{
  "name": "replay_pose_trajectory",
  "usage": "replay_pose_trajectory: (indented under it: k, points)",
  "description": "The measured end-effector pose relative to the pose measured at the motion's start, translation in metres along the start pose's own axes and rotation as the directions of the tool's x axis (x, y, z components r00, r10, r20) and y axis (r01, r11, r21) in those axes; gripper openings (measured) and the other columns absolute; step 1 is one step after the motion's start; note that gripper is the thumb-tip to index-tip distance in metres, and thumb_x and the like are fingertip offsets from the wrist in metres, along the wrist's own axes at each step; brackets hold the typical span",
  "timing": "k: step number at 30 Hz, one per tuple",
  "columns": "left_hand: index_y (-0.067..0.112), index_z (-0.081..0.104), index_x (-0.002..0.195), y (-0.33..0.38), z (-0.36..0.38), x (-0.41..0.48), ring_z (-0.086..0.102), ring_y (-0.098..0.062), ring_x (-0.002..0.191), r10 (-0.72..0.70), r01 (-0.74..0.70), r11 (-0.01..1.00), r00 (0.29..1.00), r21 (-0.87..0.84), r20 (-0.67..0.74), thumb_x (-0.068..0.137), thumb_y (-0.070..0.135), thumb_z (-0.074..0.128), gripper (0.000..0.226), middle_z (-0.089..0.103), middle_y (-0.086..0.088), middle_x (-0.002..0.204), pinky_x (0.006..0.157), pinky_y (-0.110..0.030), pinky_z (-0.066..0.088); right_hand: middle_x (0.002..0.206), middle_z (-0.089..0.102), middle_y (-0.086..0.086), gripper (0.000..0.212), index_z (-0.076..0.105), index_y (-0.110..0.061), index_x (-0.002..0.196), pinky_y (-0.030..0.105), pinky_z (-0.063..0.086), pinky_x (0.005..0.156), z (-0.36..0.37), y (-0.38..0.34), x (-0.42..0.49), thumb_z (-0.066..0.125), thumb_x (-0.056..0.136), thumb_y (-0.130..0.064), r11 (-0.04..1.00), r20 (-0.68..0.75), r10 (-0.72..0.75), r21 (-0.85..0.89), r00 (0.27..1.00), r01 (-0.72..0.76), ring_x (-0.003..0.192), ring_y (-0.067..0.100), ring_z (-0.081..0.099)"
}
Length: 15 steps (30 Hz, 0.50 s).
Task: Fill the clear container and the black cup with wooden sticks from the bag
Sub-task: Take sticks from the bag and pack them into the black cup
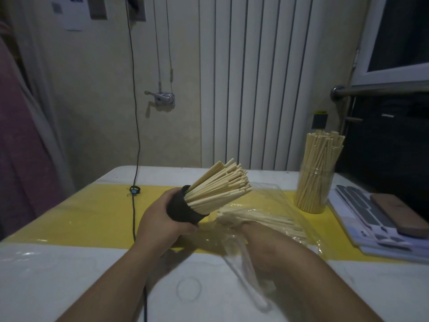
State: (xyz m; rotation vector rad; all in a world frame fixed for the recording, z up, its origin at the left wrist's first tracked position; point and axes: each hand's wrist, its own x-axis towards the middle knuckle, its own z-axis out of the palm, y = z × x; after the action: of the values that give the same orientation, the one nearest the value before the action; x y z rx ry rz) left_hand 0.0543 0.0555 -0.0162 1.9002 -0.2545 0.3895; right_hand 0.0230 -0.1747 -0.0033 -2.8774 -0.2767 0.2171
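head view: the black cup (183,209) lies tilted in the left hand (160,225), fingers curled round it, its sticks (218,188) fanning up and right. just right of its mouth, loose sticks (267,220) lie in the bag (276,194), long axis running right and away. the right hand (262,239) reaches them inside it; its fingers are too blurred to tell. the clear container (313,191) stands full beyond.

Left hand (160,226): grips the black cup (183,210), tilted rightward above the table (69,263).
Cup contents: wooden sticks (220,187) packed in, fanning from its mouth.
Right hand (262,240): inside the clear bag (267,196), at the loose sticks (264,220); grip unclear.
Clear container (313,189): upright, right side, full of sticks.
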Motion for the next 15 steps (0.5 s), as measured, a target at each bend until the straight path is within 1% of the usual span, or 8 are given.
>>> replay_pose_trajectory:
  k: [1,2,4,7,10,13,15]
  points:
    - [0.053,0.058,0.107,0.000,0.000,0.000,0.061,0.000,0.099,0.000,0.000,1.000,1.000,-0.003,0.003,0.052,0.007,0.092,0.079,0.065,0.033,0.096,0.079,-0.031,0.054,0.149,0.042,0.002,0.050,0.045,-0.020,0.142,0.039,0.039,0.108,0.004,0.002,0.003,0.048,0.093,-0.026,0.999,-0.059,0.020,-0.045,0.998,-0.022,0.134,0.025,0.044]
    - [0.053,0.058,0.107,0.000,0.000,0.000,0.061,-0.001,0.099,0.000,0.000,1.000,1.000,-0.006,0.005,0.051,0.008,0.092,0.079,0.064,0.034,0.096,0.078,-0.031,0.055,0.148,0.040,0.002,0.047,0.044,-0.020,0.142,0.040,0.037,0.109,0.007,0.003,0.005,0.047,0.095,-0.029,0.994,-0.093,0.033,-0.105,0.995,-0.043,0.136,0.027,0.041]
    - [0.053,0.059,0.107,0.001,0.000,0.000,0.061,0.000,0.098,0.004,-0.004,1.000,1.000,-0.011,0.007,0.050,0.011,0.091,0.078,0.064,0.034,0.097,0.077,-0.030,0.054,0.145,0.042,0.004,0.042,0.046,-0.018,0.139,0.037,0.038,0.107,0.010,0.006,0.008,0.045,0.098,-0.030,0.984,-0.135,0.046,-0.167,0.990,-0.069,0.133,0.028,0.043]
    - [0.052,0.059,0.109,0.001,0.000,0.000,0.061,0.002,0.097,0.003,-0.002,1.000,1.000,-0.023,0.011,0.045,0.017,0.089,0.079,0.065,0.034,0.098,0.077,-0.029,0.053,0.132,0.052,0.002,0.037,0.058,-0.023,0.127,0.036,0.040,0.101,0.014,0.008,0.015,0.048,0.091,-0.020,0.981,-0.221,0.085,-0.152,0.972,-0.121,0.124,0.027,0.050]
    - [0.051,0.060,0.113,0.001,0.000,0.001,0.063,-0.001,0.099,0.001,-0.001,1.000,1.000,-0.029,0.005,0.040,0.025,0.086,0.082,0.066,0.031,0.101,0.079,-0.031,0.055,0.119,0.059,-0.005,0.033,0.067,-0.029,0.112,0.034,0.041,0.099,0.018,0.012,0.020,0.049,0.086,-0.019,0.988,-0.287,0.092,-0.090,0.953,-0.123,0.117,0.025,0.053]
    - [0.052,0.060,0.113,-0.001,0.000,0.001,0.062,-0.003,0.101,0.001,-0.001,0.999,1.000,-0.033,0.001,0.046,0.018,0.091,0.081,0.067,0.029,0.102,0.080,-0.031,0.054,0.111,0.061,-0.007,0.028,0.072,-0.031,0.107,0.033,0.043,0.097,0.018,0.013,0.022,0.055,0.087,-0.021,0.995,-0.347,0.093,0.001,0.933,-0.099,0.111,0.023,0.054]
    - [0.054,0.059,0.111,-0.002,0.000,0.002,0.062,-0.002,0.101,0.002,-0.002,0.999,1.000,-0.032,0.001,0.047,0.016,0.091,0.081,0.066,0.031,0.101,0.080,-0.030,0.054,0.110,0.064,-0.006,0.031,0.073,-0.033,0.108,0.032,0.045,0.095,0.017,0.013,0.022,0.056,0.087,-0.019,0.995,-0.346,0.095,0.022,0.934,-0.093,0.109,0.023,0.057]
